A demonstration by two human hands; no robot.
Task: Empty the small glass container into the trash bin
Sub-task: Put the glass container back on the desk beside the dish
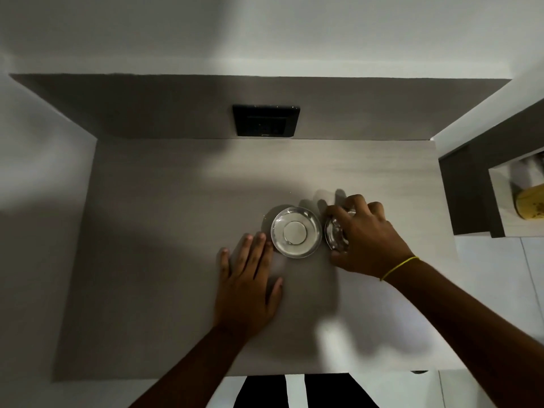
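Note:
Two small glass containers stand side by side on a pale counter [176, 260]. The left glass bowl [295, 232] is round, clear and looks empty. My right hand [365, 237] curls over the smaller glass container [335, 234] just to its right, fingers wrapped around its rim, so most of it is hidden. Whether anything is inside it cannot be made out. My left hand [248, 278] lies flat on the counter, fingers spread, fingertips close to the left bowl's edge. No trash bin is in view.
A black wall socket plate [266, 120] sits on the back panel above the counter. At the right, a dark shelf unit [477, 189] holds a yellow object [530, 206]. White floor tiles show to the right and below the counter's front edge.

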